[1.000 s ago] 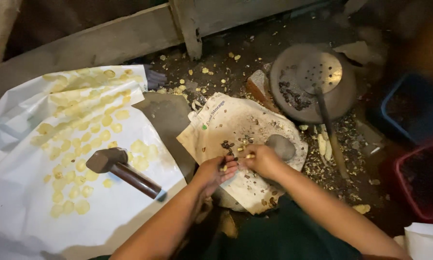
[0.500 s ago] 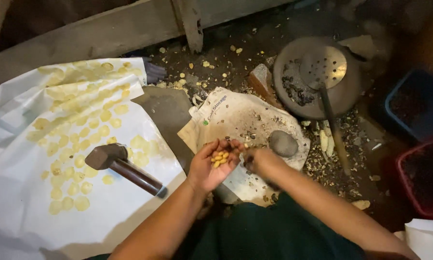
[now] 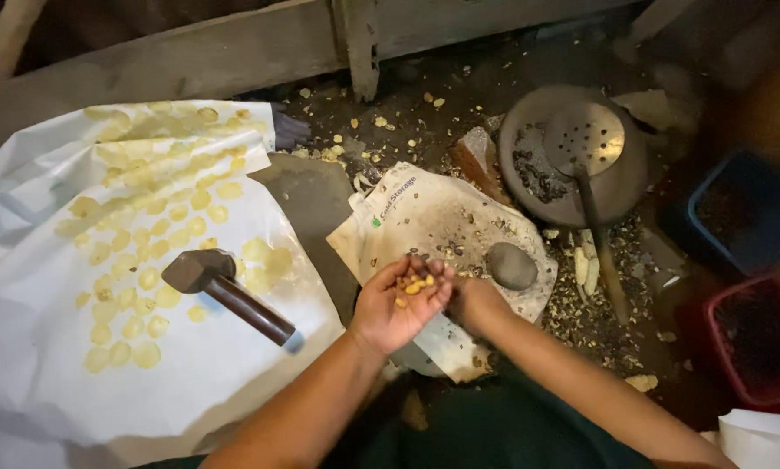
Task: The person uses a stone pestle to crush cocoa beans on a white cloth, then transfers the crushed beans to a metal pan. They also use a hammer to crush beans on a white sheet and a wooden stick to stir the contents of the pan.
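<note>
The left hand (image 3: 398, 304) is up, palm turned to the camera, cupped with its fingers (image 3: 424, 274) curled loosely around a small heap of yellow kernels (image 3: 411, 285). The kernels sit right in the hollow of the palm, near the base of the fingers. The right hand (image 3: 472, 300) is tucked just behind and beside it, low over the crumpled white sack (image 3: 433, 217) spread on the ground. Its fingers are hidden behind the left hand, so I cannot tell whether they are spread or closed, or whether they grip anything.

On the sack, just right of the hands, lies a smooth grey stone (image 3: 511, 265), with dark crumbs and bits of shell scattered about it. Off to the left, a hammer (image 3: 225, 291) with a dark head and brown handle lies on a big white sheet (image 3: 190, 382), well apart from both hands. Rows of flattened yellow pieces (image 3: 138, 278) are spread across that sheet, around and beyond the hammer head. At upper right, a round dark pan (image 3: 537, 182) sits on the littered ground with a perforated skimmer (image 3: 585, 139) resting in it, handle pointing down toward the person. A blue tub (image 3: 741, 208) and a red tub (image 3: 754, 339) stand at the far right edge.
</note>
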